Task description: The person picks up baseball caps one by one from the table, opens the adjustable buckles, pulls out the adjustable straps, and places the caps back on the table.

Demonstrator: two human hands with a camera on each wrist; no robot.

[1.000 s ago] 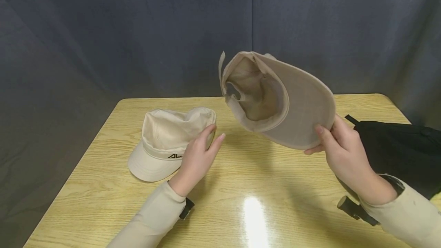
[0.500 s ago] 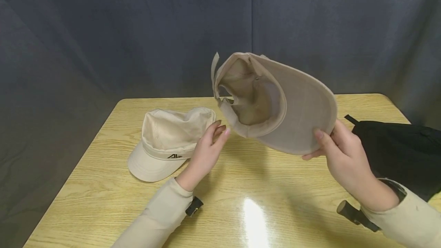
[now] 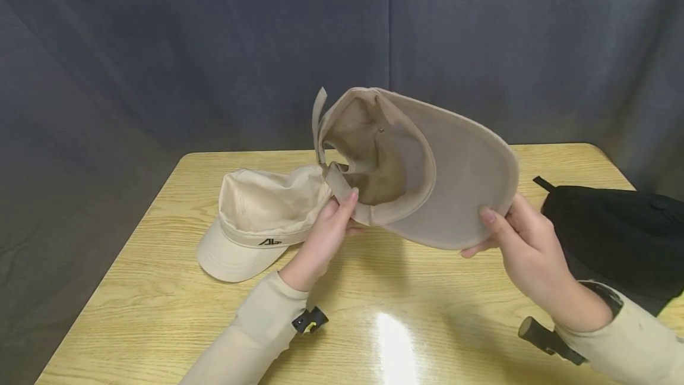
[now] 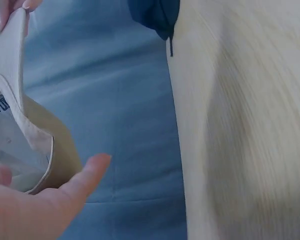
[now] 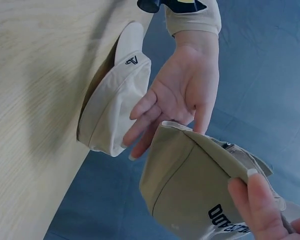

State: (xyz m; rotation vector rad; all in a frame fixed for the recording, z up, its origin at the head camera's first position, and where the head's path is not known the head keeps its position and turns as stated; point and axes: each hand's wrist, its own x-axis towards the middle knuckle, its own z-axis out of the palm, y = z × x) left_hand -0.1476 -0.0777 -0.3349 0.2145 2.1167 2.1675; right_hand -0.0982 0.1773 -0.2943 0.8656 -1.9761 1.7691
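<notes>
A beige baseball cap (image 3: 454,171) hangs in the air above the table in the head view, its hollow inside and brim underside facing me. My right hand (image 3: 534,254) grips the brim's edge, thumb on the underside and fingers behind. At the back opening, my left hand (image 3: 323,233) pinches the rim, thumb inside. The right wrist view has my left hand's other fingers spread loosely outside the crown (image 5: 175,180), which bears dark lettering. Behind the left hand, a cream cap (image 3: 256,207) with a black logo rests on the table.
A black cloth item (image 3: 614,236) with a short strap lies at the table's right side, partly behind my right forearm. The wooden table (image 3: 427,302) ends at a dark curtain (image 3: 267,52). The beige cap's loose strap (image 3: 317,120) sticks up at its left.
My left hand has moved right, from beside the cream cap to the beige cap's rim, and taken hold there. My right hand has brought the beige cap left and slightly down.
</notes>
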